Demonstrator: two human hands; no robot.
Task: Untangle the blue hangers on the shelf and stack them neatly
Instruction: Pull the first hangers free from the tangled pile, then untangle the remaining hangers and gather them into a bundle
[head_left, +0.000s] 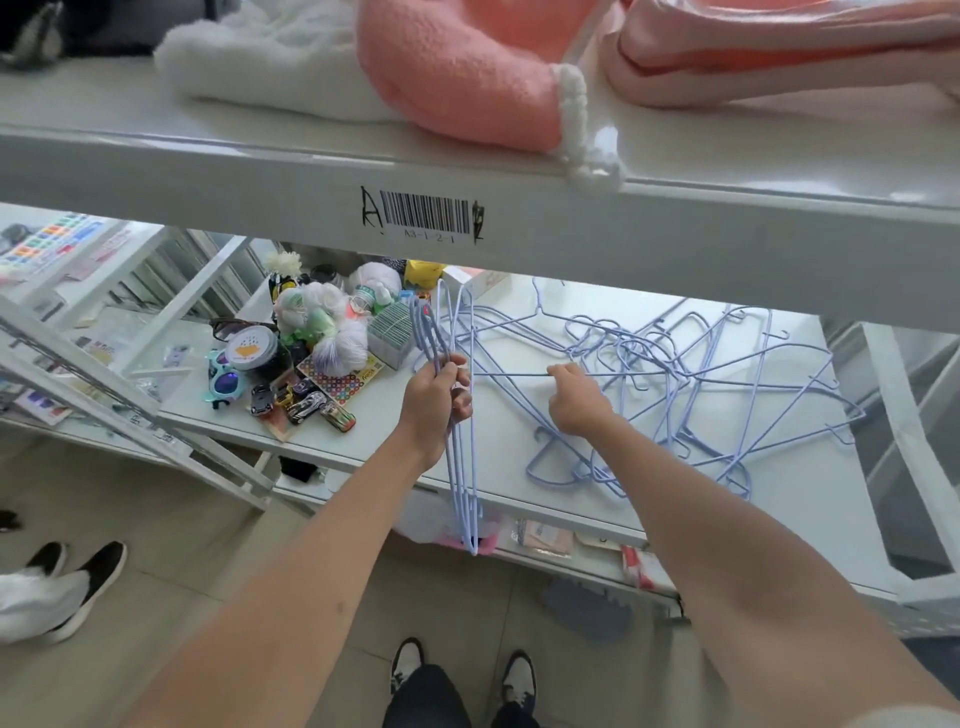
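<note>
A tangle of several light-blue wire hangers (691, 384) lies on the white lower shelf (519, 441), spread across its middle and right. My left hand (434, 402) grips a bunch of gathered blue hangers (462, 467), held upright, with their lower ends hanging past the shelf's front edge. My right hand (576, 397) pinches the straight bar of a hanger at the left side of the tangle. That hanger is still caught among the others.
A clutter of toys (311, 353), with toy cars, sunglasses and a round tin, fills the shelf's left part. The upper shelf beam (519, 218) with a barcode label overhangs the work area and carries pink and white fabric (467, 67). Another person's shoes (78, 577) stand on the floor at left.
</note>
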